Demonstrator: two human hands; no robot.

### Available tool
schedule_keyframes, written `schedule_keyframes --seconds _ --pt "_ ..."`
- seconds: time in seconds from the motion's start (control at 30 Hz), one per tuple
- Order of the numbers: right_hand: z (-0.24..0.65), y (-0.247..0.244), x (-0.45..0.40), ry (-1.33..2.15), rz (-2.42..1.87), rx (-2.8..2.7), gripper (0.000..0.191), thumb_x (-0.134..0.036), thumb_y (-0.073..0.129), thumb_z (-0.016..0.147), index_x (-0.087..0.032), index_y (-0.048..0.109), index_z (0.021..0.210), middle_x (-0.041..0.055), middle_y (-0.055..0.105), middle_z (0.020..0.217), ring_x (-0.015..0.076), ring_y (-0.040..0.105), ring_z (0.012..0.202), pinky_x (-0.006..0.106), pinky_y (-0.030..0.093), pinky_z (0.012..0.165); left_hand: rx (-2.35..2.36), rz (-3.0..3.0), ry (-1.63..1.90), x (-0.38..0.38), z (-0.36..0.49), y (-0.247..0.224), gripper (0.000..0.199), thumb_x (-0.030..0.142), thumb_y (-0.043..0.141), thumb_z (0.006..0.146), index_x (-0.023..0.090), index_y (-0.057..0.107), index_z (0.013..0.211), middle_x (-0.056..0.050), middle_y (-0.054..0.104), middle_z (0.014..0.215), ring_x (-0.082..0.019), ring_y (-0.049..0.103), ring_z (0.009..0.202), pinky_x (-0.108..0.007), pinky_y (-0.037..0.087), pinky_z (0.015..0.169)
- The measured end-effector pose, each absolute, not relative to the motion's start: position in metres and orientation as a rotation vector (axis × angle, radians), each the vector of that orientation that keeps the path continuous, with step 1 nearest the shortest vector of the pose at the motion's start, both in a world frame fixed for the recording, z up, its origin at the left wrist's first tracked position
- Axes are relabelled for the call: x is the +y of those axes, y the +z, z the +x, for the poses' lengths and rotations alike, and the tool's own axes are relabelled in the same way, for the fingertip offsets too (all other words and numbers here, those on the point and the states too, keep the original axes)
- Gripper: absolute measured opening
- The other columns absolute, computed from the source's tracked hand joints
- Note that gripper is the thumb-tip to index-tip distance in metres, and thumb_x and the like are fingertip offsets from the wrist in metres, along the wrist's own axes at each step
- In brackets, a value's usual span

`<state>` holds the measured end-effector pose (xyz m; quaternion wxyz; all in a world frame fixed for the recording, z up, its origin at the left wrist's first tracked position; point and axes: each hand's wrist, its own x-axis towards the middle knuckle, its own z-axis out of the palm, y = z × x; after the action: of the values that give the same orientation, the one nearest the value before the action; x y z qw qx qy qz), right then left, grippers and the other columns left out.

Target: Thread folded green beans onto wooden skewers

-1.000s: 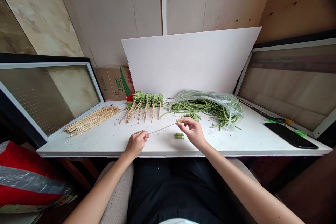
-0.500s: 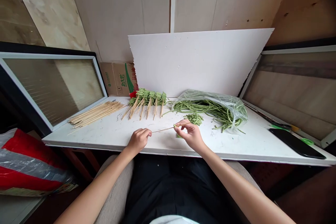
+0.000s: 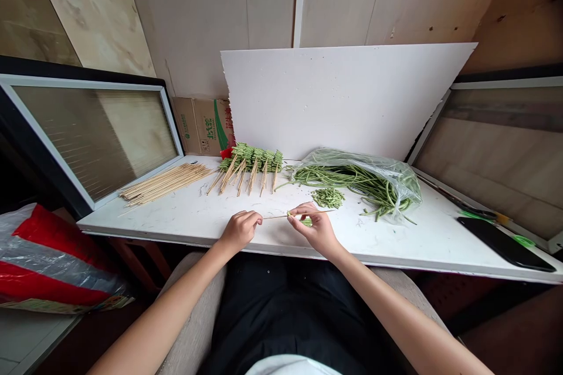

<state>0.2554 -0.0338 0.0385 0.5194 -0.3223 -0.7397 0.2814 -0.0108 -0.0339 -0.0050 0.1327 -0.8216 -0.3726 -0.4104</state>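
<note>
A thin wooden skewer spans the gap between my two hands, held low over the table's front part. My left hand is closed around its left end. A short piece of green bean sits on the skewer, pinched by the thumb and fingers of my right hand. Past those fingers the skewer's other end sticks out to the right. Some cut bean pieces lie partly hidden by my right hand. Just behind it is a small pile of cut bean pieces.
Loose skewers lie at the left. Stacked bean skewers stand at the back, beside a cardboard box. Long beans spill from a clear plastic bag. A black phone rests at the right on the white table.
My right hand and the bean piece have come closer to my left hand along the skewer. More of the skewer shows right of my right hand. The view has shifted slightly.
</note>
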Motion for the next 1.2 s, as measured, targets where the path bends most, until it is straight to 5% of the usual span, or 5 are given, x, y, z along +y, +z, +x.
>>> schedule_keyframes --seconds 0.2,0.5,0.83,1.07,1.2 --pt "0.254 0.022 -0.023 0.817 -0.865 -1.64 0.032 -0.053 0.073 0.089 -0.022 0.077 0.096 0.0101 0.077 0.105 0.0238 0.068 0.089 0.035 0.053 0.073 -1.106 -2.441 -1.221 -0.042 0.005 0.001 0.023 0.004 0.055 0.095 0.019 0.069 0.103 -0.005 0.075 0.088 -0.02 0.07 0.078 -0.03 0.052 0.073" --pt "0.256 0.029 -0.027 0.849 -0.847 -1.751 0.034 -0.052 0.066 0.095 -0.019 0.072 0.097 0.0103 0.072 0.109 0.0214 0.065 0.091 0.033 0.05 0.075 -1.22 -2.466 -1.232 -0.046 0.008 0.004 0.04 -0.01 0.044 0.073 0.019 0.067 0.09 -0.001 0.072 0.076 -0.015 0.067 0.065 -0.025 0.049 0.063" --pt "0.268 0.041 -0.023 0.81 -0.797 -1.826 0.029 -0.049 0.064 0.095 -0.02 0.067 0.101 0.0088 0.068 0.106 0.02 0.062 0.087 0.034 0.05 0.079 -1.631 -2.791 -1.225 -0.055 0.02 0.023 0.026 -0.002 0.044 0.078 0.017 0.062 0.077 -0.001 0.067 0.071 -0.014 0.061 0.066 -0.024 0.044 0.065" --pt "0.275 0.051 -0.023 0.872 -0.781 -1.857 0.033 -0.052 0.065 0.094 -0.02 0.065 0.098 0.0084 0.066 0.105 0.0182 0.062 0.082 0.032 0.052 0.074 -1.907 -3.106 -1.456 -0.061 0.024 0.034 0.03 0.031 0.047 0.099 0.014 0.067 0.084 -0.001 0.064 0.064 -0.011 0.053 0.047 -0.024 0.042 0.051" --pt "0.275 0.047 -0.015 0.948 -0.823 -1.708 0.039 -0.059 0.069 0.089 -0.02 0.067 0.093 0.0082 0.066 0.102 0.0175 0.061 0.077 0.032 0.053 0.068 -1.93 -2.839 -1.762 -0.06 0.027 0.035 0.031 0.043 0.068 0.091 0.014 0.073 0.099 -0.006 0.072 0.075 -0.016 0.067 0.056 -0.028 0.052 0.058"
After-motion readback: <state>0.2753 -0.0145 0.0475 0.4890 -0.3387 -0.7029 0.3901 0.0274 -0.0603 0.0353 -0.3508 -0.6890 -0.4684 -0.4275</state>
